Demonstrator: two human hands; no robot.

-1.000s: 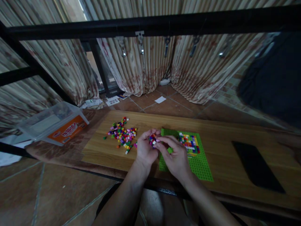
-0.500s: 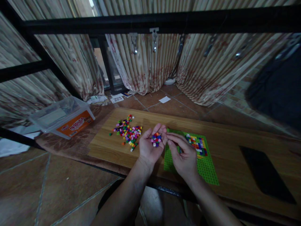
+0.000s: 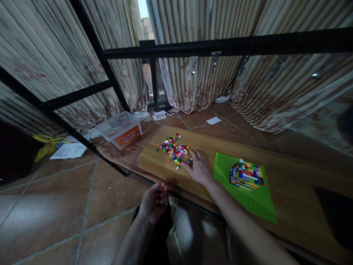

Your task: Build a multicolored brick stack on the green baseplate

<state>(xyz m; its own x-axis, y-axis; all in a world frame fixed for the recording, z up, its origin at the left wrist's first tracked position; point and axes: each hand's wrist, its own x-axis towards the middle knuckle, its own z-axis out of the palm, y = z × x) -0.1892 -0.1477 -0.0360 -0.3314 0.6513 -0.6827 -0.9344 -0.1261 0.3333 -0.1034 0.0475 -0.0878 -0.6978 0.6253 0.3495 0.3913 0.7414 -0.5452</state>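
Observation:
My left hand (image 3: 154, 203) is cupped just off the board's front edge, its fingers curled round several small toy bricks (image 3: 158, 197). Over the right side of a loose pile of toy bricks (image 3: 176, 150), my right hand (image 3: 198, 168) reaches down with thumb and fingers apart. A few dark green and red bricks lie between its thumb and fingertips. To the right, a green studded baseplate (image 3: 234, 200) carries a block-shaped build of multicoloured bricks (image 3: 246, 175), with a white brick standing on its far edge.
All this rests on a wooden board (image 3: 154, 154). A clear plastic box (image 3: 121, 130) with an orange label stands at its left. A dark flat panel (image 3: 333, 213) lies at the right end. Black metal bars (image 3: 193, 51) cross in front of striped curtains.
My right hand has left my left palm and moved left to the brick pile. My left hand has drawn back towards me and curled round its bricks. The view has swung left.

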